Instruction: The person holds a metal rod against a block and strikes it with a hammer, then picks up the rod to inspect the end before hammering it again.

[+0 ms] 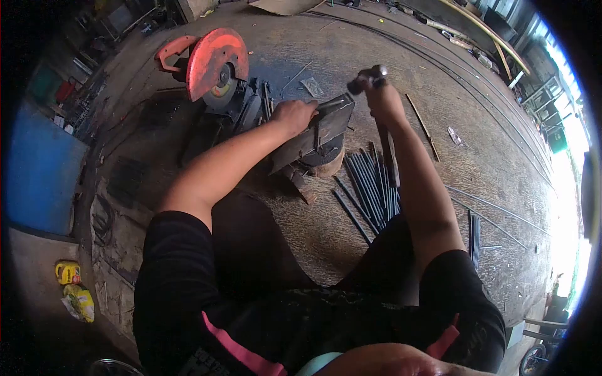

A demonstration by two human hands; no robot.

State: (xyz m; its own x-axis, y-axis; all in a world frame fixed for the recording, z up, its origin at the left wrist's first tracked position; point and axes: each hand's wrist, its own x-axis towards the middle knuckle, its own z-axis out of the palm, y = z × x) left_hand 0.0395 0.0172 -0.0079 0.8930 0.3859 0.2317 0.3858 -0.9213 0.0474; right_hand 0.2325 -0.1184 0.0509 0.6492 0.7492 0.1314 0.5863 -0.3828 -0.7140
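Observation:
My right hand (384, 103) is wrapped round a hammer (390, 156), whose metal head (369, 78) is raised just right of a dark metal plate (326, 128). The plate lies tilted over a wooden block (329, 164). At the plate's upper left edge is my left hand (295, 118), its fingers closed; what they grip is hidden. A narrow metal piece (337, 102) runs along the plate's top end, close to these fingers. Below the block, several dark metal rods (370, 188) lie in a loose bundle on the floor.
A red cut-off saw (216, 66) stands beyond my left forearm. Long thin bars (464, 75) stretch across the floor at the right. More short rods (475, 238) lie by my right elbow. A blue panel (44, 169) and a yellow container (68, 272) are at far left.

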